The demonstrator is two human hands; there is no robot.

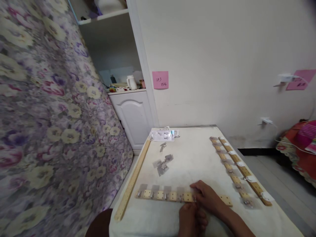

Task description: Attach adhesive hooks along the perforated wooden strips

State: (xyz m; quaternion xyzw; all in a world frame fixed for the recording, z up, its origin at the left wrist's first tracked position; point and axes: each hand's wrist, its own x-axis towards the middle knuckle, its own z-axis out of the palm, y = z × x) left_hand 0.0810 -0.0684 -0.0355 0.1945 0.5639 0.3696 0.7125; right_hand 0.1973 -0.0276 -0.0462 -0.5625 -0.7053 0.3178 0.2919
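Observation:
A pale wooden strip with paired holes (187, 197) lies crosswise near the front of the table. Several clear squares with small metal hooks (166, 195) sit along it. My right hand (206, 197) bends over its right part, fingers closed at a metal hook (194, 199) that is mostly covered. Just in front, my left hand (190, 217) is closed against the strip's near edge, and what its fingers hold is hidden. Farther back lie loose clear hook pieces (163, 167) in a small pile, with one more hook piece (163, 146) beyond them.
A bare wooden strip (133, 181) runs along the table's left edge. On the right are a strip with clear hooks (230, 170) and a browner strip with white hooks (244, 171). Packaging (162, 135) lies at the back by the wall. A floral curtain (61, 131) hangs at left.

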